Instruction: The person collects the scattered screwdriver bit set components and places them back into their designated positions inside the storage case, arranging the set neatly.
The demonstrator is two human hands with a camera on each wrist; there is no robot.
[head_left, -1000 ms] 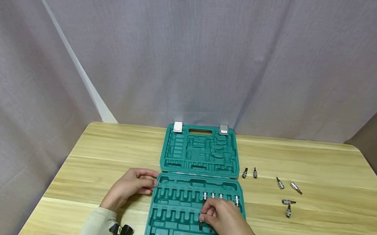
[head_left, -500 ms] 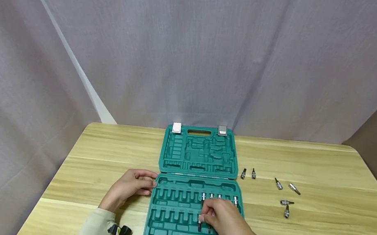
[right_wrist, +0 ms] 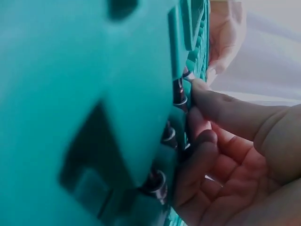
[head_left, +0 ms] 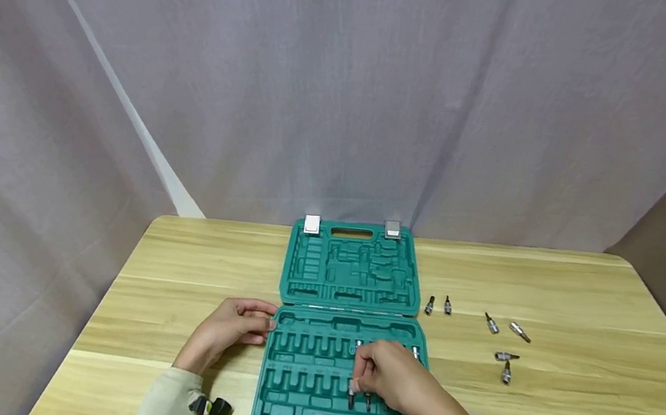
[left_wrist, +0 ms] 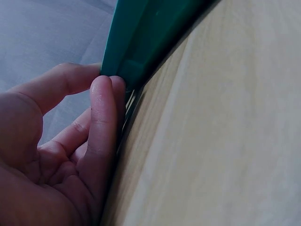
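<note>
Head view: a green tool case (head_left: 352, 291) is lying open on the wooden table (head_left: 571, 402), in the lower centre of the frame, lid half toward the curtain (head_left: 329, 75). The right hand (head_left: 402, 384) is resting over the right part of the case's near tray, its fingers curled and pressing on a socket bit (head_left: 352, 389) seated in the lower row of slots. More bits are standing in the upper row just above that hand. The left hand (head_left: 229, 330) is lying at the left edge of the tray, fingers curled and gripping the rim. Six loose bits (head_left: 499, 338) are lying on the table to the right of the case, well apart from both hands.

Left wrist view: the fingertips (left_wrist: 106, 89) are touching the green edge of the case where it meets the table.

Right wrist view: the fingers (right_wrist: 207, 94) are bearing on the bits in the green tray; the view is blurred.
</note>
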